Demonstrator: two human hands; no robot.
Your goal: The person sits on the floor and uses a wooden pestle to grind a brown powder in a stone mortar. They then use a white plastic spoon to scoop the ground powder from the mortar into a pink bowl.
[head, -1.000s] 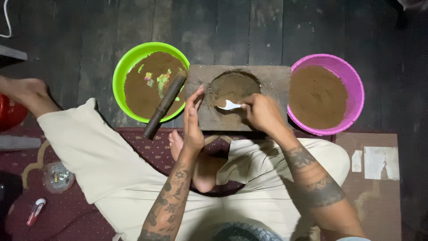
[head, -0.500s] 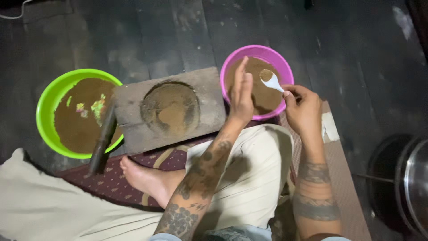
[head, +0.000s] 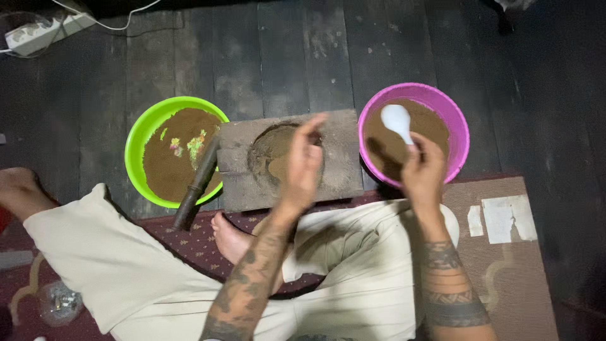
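My right hand (head: 421, 170) grips a white spoon (head: 398, 121) whose bowl hovers over brown powder in the pink bowl (head: 459, 136). My left hand (head: 304, 165) is raised with fingers apart above the grey stone block (head: 334, 183), over its round hollow (head: 268, 155) lined with brown powder. It holds nothing. To the left stands a green bowl (head: 140, 142) of brown powder with bits of coloured material. A dark stick-like pestle (head: 197, 186) leans on that bowl's rim.
I sit cross-legged in pale trousers on a dark red mat (head: 189, 243), with a bare foot (head: 230, 239) below the block. A brown mat (head: 505, 252) with white paper patches lies at right. A power strip (head: 47, 31) rests on the dark plank floor at top left.
The view swung back left. My left hand moved from the pink bowl's edge to above the stone block. My right hand still holds the spoon over the pink bowl.
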